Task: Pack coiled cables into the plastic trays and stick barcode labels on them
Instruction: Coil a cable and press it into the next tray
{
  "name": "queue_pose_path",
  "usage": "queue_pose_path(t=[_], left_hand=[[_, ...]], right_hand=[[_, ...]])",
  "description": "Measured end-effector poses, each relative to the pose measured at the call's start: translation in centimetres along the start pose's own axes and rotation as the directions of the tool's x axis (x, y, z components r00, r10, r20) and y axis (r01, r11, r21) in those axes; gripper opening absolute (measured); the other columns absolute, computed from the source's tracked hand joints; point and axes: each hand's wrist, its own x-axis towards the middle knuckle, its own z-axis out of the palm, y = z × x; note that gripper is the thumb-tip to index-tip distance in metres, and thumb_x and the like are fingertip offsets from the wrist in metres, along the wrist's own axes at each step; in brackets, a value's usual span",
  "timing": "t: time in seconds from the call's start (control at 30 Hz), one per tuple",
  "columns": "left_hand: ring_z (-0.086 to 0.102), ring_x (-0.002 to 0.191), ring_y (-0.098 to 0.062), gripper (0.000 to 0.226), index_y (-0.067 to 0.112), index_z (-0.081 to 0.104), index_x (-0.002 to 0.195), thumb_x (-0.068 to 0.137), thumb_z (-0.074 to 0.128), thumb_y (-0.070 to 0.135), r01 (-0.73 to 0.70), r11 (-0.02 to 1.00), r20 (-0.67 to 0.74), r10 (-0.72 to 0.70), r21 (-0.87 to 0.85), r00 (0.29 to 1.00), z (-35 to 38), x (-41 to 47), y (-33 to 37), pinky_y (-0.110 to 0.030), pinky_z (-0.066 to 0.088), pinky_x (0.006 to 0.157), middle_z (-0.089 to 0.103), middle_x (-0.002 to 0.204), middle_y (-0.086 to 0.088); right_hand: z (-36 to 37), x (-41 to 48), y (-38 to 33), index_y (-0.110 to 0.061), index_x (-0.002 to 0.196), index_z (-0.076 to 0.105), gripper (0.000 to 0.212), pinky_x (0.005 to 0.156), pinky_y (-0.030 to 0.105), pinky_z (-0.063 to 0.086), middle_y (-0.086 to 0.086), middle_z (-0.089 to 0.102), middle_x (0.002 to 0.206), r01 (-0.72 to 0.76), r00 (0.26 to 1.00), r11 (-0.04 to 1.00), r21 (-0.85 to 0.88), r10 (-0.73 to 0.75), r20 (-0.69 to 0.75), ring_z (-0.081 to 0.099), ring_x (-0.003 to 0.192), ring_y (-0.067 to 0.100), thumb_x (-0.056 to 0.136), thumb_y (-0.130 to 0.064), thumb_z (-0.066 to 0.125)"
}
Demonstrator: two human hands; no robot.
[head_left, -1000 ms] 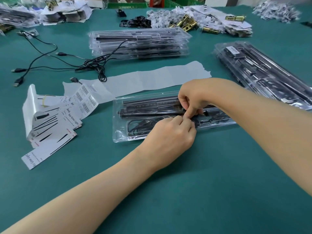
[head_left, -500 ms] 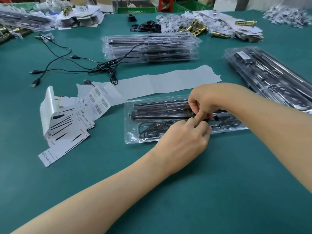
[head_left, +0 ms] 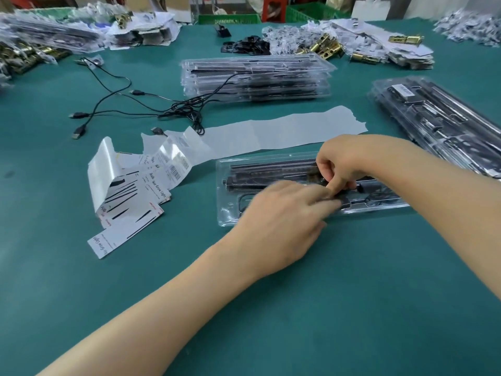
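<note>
A clear plastic tray (head_left: 223, 191) lies in front of me on the green table, holding black light bars and a black coiled cable (head_left: 242, 200). My left hand (head_left: 282, 221) lies flat over the tray's near compartment and covers most of the coil, its fingertips on a black piece near the tray's middle. My right hand (head_left: 339, 165) is curled above the tray's middle, one finger pressing down on the black part there. A folded strip of barcode labels (head_left: 173, 164) sits left of the tray.
Loose USB cables (head_left: 122, 107) trail across the table at the back left. A stack of filled trays (head_left: 254, 77) stands behind, another stack (head_left: 439, 123) at the right. White backing paper (head_left: 284, 131) lies behind the tray. Brass hardware and paper piles line the far edge.
My left hand has slid left and flattened over the cable compartment. My right hand stays pressed on the tray's middle. The camera has tilted, so everything sits lower and further right in view.
</note>
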Motion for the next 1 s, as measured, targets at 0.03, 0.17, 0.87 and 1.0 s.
queue_pose_path(t=[0.03,0.17,0.87,1.0], left_hand=[[0.066,0.104,-0.024,0.033,0.024,0.068,0.13,0.098,0.059,0.02,0.081,0.993,-0.073,-0.087,-0.083,0.993,-0.9,-1.1,-0.8,-0.043,0.051,0.089,0.067,0.125,0.004],[0.067,0.088,-0.018,0.016,0.035,0.071,0.109,0.095,0.064,0.028,0.523,0.847,-0.122,-0.531,-0.092,0.838,-4.0,-6.6,-6.0,-0.036,0.054,0.073,0.065,0.1,0.015],[0.06,0.077,-0.019,0.019,0.033,0.066,0.091,0.084,0.08,0.024,0.774,0.628,-0.064,-0.779,-0.083,0.624,-5.4,-13.8,-11.1,-0.034,0.041,0.065,0.061,0.085,0.011],[0.067,0.074,0.0,0.017,0.035,0.069,0.082,0.082,0.084,0.028,0.718,0.552,-0.003,-0.793,-0.423,0.609,-6.0,-12.6,-10.9,-0.021,0.046,0.068,0.071,0.08,0.013]], right_hand=[[0.1,-0.2,0.1,-0.017,0.082,0.061,0.031,0.068,0.027,0.047,0.002,0.072,0.072,0.006,1.0,1.0,0.0,-0.006,-0.016,0.063,0.063,0.014,0.079,-0.033,0.088],[1.1,-0.7,0.9,-0.025,0.082,0.061,0.034,0.061,0.029,0.043,-0.006,0.069,0.082,0.062,0.972,0.996,-0.061,-0.074,-0.223,0.062,0.078,0.014,0.074,-0.042,0.09],[5.7,-4.8,-0.5,-0.034,0.083,0.059,0.011,0.057,0.027,0.036,-0.015,0.063,0.071,0.228,0.761,0.962,0.149,-0.08,-0.644,0.055,0.068,0.0,0.091,-0.034,0.067],[6.6,-6.0,-2.3,-0.031,0.084,0.063,0.01,0.063,0.032,0.046,-0.013,0.064,0.069,0.361,0.711,0.901,0.24,-0.1,-0.696,0.057,0.067,0.003,0.092,-0.033,0.067]])
